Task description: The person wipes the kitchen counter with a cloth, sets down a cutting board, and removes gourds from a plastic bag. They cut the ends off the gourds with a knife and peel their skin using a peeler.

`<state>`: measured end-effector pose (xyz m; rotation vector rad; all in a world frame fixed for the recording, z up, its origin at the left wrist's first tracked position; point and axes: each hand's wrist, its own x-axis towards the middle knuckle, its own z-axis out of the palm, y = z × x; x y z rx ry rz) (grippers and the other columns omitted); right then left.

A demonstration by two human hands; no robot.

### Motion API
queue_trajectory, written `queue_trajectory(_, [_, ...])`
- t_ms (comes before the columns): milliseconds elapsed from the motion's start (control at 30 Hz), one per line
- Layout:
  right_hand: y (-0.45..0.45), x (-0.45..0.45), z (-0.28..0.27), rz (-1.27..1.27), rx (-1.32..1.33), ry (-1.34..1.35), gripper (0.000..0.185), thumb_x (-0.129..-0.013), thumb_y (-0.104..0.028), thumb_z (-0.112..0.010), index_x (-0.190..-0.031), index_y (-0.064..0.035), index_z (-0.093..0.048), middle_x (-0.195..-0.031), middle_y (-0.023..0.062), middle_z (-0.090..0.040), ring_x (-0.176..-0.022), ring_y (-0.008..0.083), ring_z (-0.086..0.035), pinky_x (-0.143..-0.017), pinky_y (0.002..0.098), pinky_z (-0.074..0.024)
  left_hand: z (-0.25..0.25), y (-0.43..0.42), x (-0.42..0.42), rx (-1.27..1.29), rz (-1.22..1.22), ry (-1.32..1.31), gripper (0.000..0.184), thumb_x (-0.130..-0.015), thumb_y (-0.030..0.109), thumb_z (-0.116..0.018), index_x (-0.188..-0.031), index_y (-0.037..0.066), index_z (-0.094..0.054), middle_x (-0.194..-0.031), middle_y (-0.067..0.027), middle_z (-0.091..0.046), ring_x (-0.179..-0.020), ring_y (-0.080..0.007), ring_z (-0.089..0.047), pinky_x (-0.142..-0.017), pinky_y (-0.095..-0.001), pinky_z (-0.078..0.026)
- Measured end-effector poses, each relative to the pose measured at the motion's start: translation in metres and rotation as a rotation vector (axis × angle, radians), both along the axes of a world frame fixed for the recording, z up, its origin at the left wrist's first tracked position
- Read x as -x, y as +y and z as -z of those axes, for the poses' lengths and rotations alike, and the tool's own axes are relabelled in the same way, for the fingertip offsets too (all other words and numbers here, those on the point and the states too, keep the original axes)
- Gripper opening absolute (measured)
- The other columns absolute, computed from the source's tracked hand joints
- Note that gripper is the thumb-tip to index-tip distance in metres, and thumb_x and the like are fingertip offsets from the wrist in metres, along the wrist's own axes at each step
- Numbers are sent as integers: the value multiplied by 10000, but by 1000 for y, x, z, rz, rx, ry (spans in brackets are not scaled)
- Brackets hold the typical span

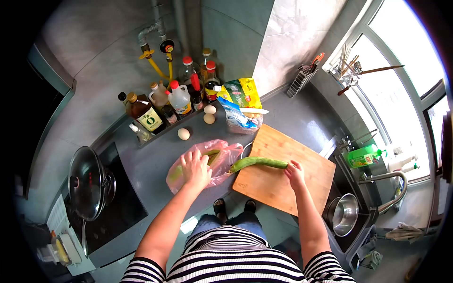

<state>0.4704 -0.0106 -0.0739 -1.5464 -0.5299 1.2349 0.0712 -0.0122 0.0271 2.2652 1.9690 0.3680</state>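
Note:
A long, curved green luffa (259, 162) lies across the upper left of the wooden cutting board (283, 188). Its right end is between the fingers of my right hand (295, 174); its left end reaches past the board to the bag. My left hand (196, 169) is on a thin pink plastic bag (221, 174), fingers bent into the film. Through the bag's opening more green produce (213, 155) shows, partly hidden by the hand and the plastic.
Several eggs, one egg (183, 134) nearest, lie behind the bag, before seasoning bottles (179, 99). A knife (255, 111) rests on food packets (240, 115). A lidded wok (87, 184) stands on the left stove; a steel bowl (345, 214) is by the right sink.

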Motion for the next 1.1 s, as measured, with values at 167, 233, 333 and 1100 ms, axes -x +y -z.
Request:
queue_trajectory(167, [19, 91, -75, -186, -434, -1668, 463, -729, -2, -690, -1171, -50, -558, -1103, 155, -615, -999, 303, -607, -828, 421, -500, -2, -13, 30, 196, -168, 103, 709, -654, 350, -811, -1294, 179, -559, -1495, -112, -315, -1355, -341, -322, -1086, -642, -225])
queue_trajectory(233, [30, 138, -88, -677, -695, -1210, 426, -696, 4, -677, -1110, -69, -610, -1103, 135, -625, -1012, 314, -590, -886, 404, -472, -3, -17, 41, 387, -235, 90, 940, -652, 441, -817, -1457, 250, -372, -1570, -105, -197, -1398, -390, -261, -1065, -689, -230])
queue_trajectory(333, [36, 225, -91, -1130, -879, -1020, 311, -768, -64, -601, -1071, -108, -650, -1116, 70, -639, -1065, 285, -575, -952, 386, -428, 4, -28, 50, 392, -335, -16, 940, -667, 461, -811, -1464, 299, -340, -1566, -99, -205, -1371, -418, -302, -1012, -715, -292])
queue_trajectory(1100, [67, 200, -83, -1578, -560, -1262, 347, -668, -269, -774, -998, -200, -693, -915, 21, -653, -974, 216, -605, -895, 407, -429, -12, -23, 27, -193, 50, -250, 351, -648, 290, -805, -971, 183, -721, -1444, -93, -385, -1371, -355, -271, -1087, -575, -190])
